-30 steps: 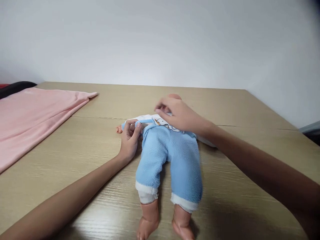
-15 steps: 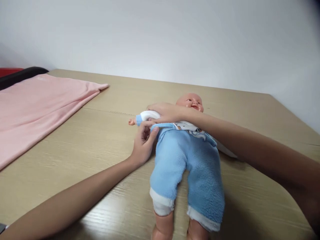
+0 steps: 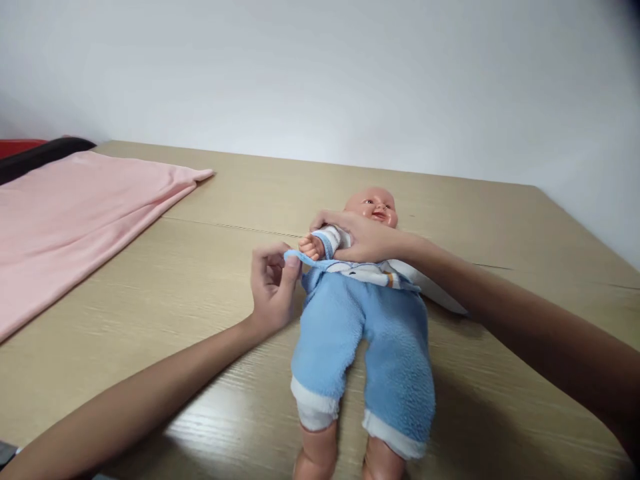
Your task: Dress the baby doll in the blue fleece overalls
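A baby doll (image 3: 367,200) lies on its back, head away from me and bare lower legs toward me. It wears fluffy blue trousers (image 3: 330,327) with white cuffs. My left hand (image 3: 273,287) pinches the light blue edge of a printed garment (image 3: 360,270) and pulls it out to the left at the waist. Across the doll's chest, my right hand (image 3: 370,237) is wrapped round its arm at the white sleeve (image 3: 341,237). The doll's small hand (image 3: 311,247) pokes out of the blue cuff, just above the stretched edge. My right hand and forearm hide much of the chest.
A pink cloth (image 3: 90,220) is spread over the left side of the wooden table (image 3: 165,287). Behind it are a black edge (image 3: 45,157) and something red (image 3: 20,147). A pale wall (image 3: 320,80) stands behind the table.
The doll's arm, stretched out to the left before, is now bent inward in my right hand. My left hand has drawn the garment's edge outward to the left.
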Motion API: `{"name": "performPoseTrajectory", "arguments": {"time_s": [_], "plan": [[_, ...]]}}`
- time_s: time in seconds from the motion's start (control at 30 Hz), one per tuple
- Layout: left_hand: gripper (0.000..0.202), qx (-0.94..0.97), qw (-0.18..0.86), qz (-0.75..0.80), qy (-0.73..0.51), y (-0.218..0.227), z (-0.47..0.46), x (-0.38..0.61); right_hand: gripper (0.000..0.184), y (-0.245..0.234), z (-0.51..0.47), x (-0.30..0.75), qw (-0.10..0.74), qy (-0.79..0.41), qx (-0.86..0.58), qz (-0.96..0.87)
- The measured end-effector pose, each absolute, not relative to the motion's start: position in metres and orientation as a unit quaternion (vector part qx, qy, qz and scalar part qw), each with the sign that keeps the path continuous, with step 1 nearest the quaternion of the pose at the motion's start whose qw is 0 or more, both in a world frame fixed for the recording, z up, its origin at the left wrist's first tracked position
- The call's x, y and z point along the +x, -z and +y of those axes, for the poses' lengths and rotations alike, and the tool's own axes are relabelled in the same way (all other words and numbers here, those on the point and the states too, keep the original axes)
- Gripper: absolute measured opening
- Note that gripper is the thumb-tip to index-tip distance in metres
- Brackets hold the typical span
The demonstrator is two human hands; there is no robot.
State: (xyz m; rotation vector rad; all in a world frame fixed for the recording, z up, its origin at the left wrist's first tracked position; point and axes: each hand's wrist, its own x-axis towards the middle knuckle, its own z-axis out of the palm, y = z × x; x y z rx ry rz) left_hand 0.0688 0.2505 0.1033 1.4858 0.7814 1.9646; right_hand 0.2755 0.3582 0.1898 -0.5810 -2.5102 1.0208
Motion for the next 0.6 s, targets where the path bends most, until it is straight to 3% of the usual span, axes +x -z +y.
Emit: {"name": "performPoseTrajectory", "arguments": {"time_s": [0.13,0.27,0.4,0.5,0.6], "plan": [[0.029,0.507,0.348,0.311,-0.725,-0.129,0.261,0.069,0.026,-0.191,0.356,0.273,0.173,-0.348,-0.200,-0.900],[0.039,0.475,0.456,0.371,-0.655,-0.127,0.285,0.066,0.018,-0.196,0.358,0.270,0.158,-0.389,-0.199,-0.886],[0.040,0.489,0.473,0.391,-0.620,-0.112,0.301,0.061,0.022,-0.210,0.351,0.277,0.147,-0.462,-0.244,-0.840],[0.040,0.499,0.524,0.364,-0.586,-0.109,0.304,0.056,0.036,-0.222,0.335,0.278,0.150,-0.537,-0.321,-0.766],[0.044,0.484,0.564,0.352,-0.568,-0.111,0.308,0.054,0.040,-0.225,0.320,0.270,0.138,-0.435,-0.461,-0.761]]}}
